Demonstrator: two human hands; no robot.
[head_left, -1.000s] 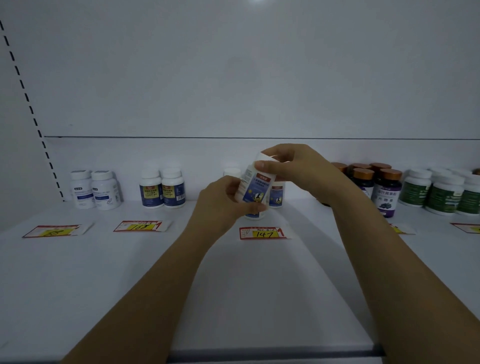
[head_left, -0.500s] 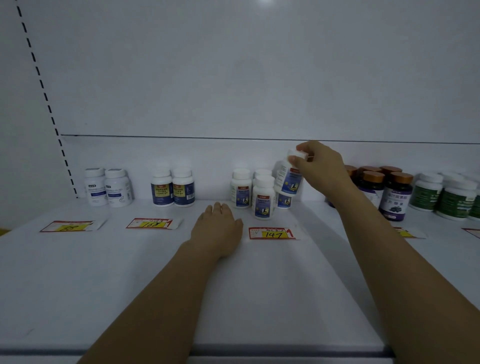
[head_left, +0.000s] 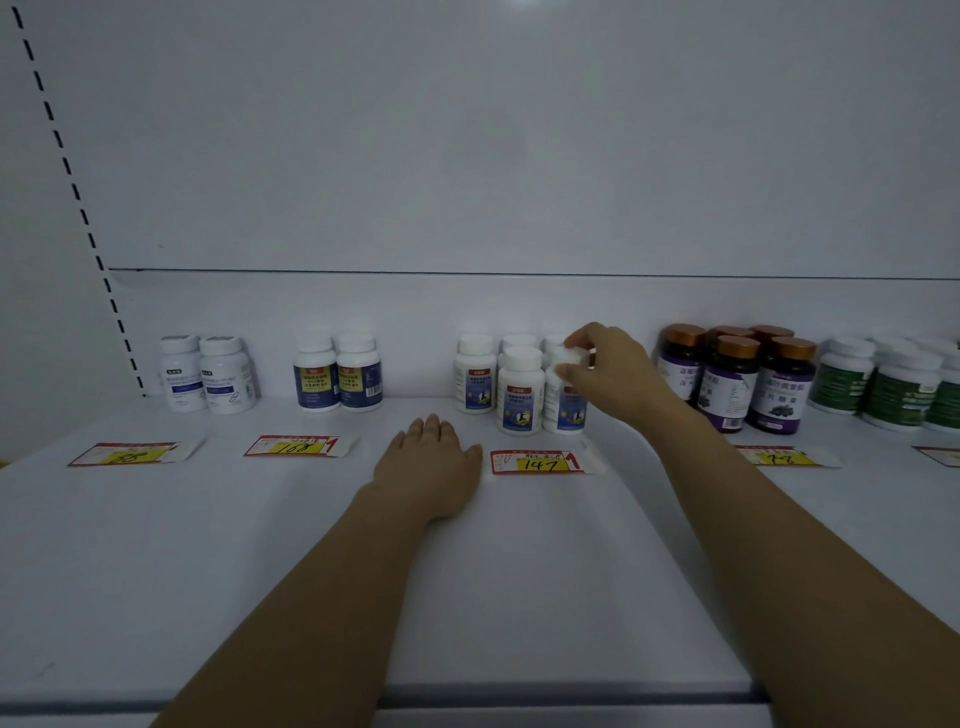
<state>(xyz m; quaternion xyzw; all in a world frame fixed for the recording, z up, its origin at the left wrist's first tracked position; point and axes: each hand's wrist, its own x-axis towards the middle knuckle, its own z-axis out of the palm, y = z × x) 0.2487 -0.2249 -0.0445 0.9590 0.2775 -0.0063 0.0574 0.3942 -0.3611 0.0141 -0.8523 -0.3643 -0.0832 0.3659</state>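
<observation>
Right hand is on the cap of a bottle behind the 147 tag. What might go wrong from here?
1. The right hand grips the white bottle only by its cap, tight against the front bottle; a nudge on release may tip either one.
2. The right hand sits close beside the brown-capped bottles; pulling away wide might knock them.
</observation>
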